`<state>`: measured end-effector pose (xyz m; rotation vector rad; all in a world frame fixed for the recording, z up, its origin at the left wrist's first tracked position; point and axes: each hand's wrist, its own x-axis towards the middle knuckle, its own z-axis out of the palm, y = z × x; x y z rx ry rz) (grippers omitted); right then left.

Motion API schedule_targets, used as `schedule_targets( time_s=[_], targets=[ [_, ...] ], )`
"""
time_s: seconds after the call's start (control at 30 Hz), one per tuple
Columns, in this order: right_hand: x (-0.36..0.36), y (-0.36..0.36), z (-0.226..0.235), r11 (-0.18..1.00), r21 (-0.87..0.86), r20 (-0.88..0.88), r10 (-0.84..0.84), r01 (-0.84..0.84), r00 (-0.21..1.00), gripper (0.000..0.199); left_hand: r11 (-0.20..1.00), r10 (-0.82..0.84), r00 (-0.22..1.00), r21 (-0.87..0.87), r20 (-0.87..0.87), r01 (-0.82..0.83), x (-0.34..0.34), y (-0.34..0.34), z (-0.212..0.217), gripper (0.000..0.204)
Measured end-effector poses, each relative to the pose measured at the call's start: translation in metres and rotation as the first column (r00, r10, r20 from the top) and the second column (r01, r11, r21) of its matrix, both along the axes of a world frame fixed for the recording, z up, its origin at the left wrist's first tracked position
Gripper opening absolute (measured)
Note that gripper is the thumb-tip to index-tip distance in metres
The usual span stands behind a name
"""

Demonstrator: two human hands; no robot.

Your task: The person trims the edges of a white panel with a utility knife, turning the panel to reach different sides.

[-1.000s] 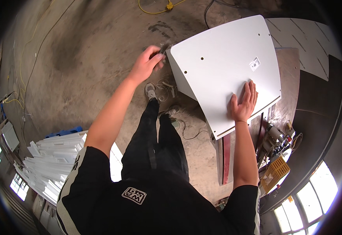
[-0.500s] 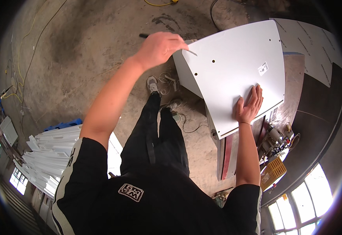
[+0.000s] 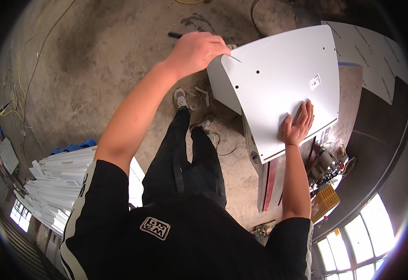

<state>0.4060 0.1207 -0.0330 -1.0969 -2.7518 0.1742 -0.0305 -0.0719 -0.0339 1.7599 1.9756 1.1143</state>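
Observation:
A large white panel (image 3: 278, 84) with several small dark holes and a label lies on a machine table. My left hand (image 3: 201, 50) is closed around a slim tool with a dark handle (image 3: 174, 35). The tool's thin tip shows beyond my fingers at the panel's far left corner; its exact kind is hard to make out. My right hand (image 3: 298, 125) rests on the panel near its right edge, fingers spread and palm down. Under the panel's left side, another white piece (image 3: 223, 92) slopes toward the floor.
Behind the panel is a white sheet with dark print (image 3: 360, 51). Machine parts (image 3: 325, 163) and a yellow basket (image 3: 325, 203) are at the right. White strips (image 3: 61, 186) are stacked at the left. Cables (image 3: 38, 70) run over the floor, and some lie near my feet.
My left hand and the tool have moved slightly right and away from me along the panel's corner. My right hand has stayed in place, and the panel has shifted slightly.

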Motion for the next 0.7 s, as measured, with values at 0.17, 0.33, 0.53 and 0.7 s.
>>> schedule_targets(
  time_s=[0.17,0.33,0.53,0.7],
  targets=[
    [0.001,0.001,0.002,1.0,0.004,0.016,0.003,-0.003,1.0,0.073,0.998,0.055,0.999,0.033,0.003,-0.055,0.051,-0.04,-0.008,0.016],
    [0.002,0.003,0.001,1.0,0.0,-0.01,0.013,-0.013,1.0,0.074,0.963,0.25,0.954,0.059,0.166,-0.263,0.029,-0.018,-0.008,0.013],
    [-0.002,0.0,-0.001,1.0,-0.009,-0.018,0.003,-0.004,1.0,0.074,0.965,0.249,0.968,0.077,0.02,-0.25,0.036,-0.012,-0.012,0.022],
    [-0.001,0.0,0.0,1.0,-0.002,-0.03,-0.001,0.001,1.0,0.074,0.877,0.478,0.878,0.071,-0.021,-0.476,0.106,-0.025,-0.009,0.023]
  ],
)
